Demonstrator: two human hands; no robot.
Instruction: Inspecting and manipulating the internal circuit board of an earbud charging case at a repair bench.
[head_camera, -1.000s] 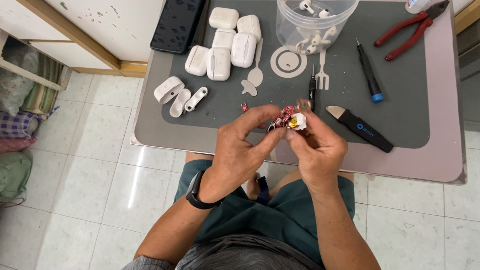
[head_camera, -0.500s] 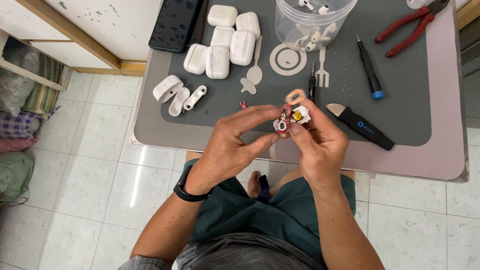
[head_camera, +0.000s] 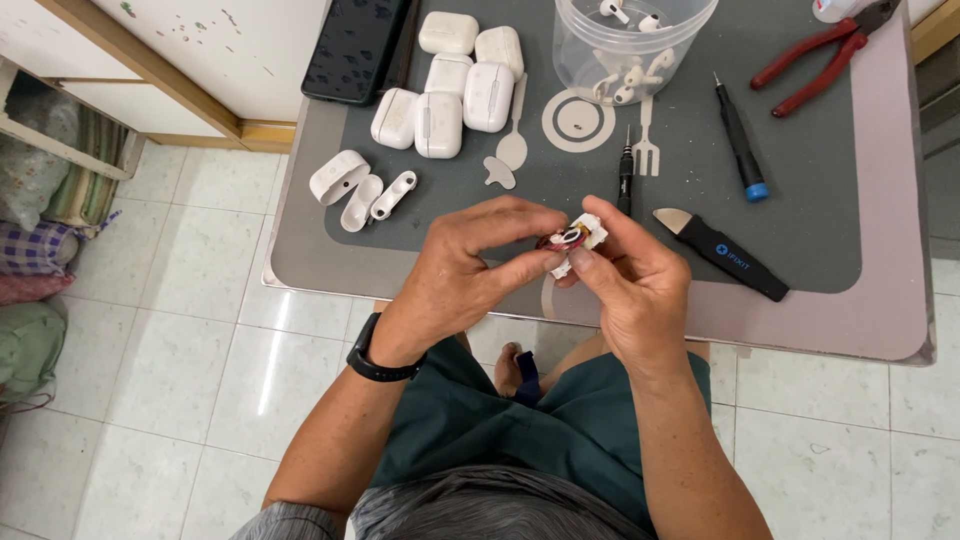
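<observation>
left hand (head_camera: 470, 265) and right hand (head_camera: 630, 275) pinch a small white part with red wires (head_camera: 570, 238) together above the table (head_camera: 900, 320) edge | opened case shells (head_camera: 360, 185) at 10 o'clock | five closed cases (head_camera: 450, 80) at 11 untouched

- A floor (head_camera: 200, 330) of pale square tiles with thin grey joints fills the lower left and right of the frame, with a soft sheen of light at left centre.
- The bench (head_camera: 880, 320), pinkish with rounded corners, spans the upper frame under a grey mat (head_camera: 800, 240).
- A white cabinet (head_camera: 230, 50) with a wooden edge stands upper left.
- Folded cloths (head_camera: 40, 240) pile at the left edge.
</observation>
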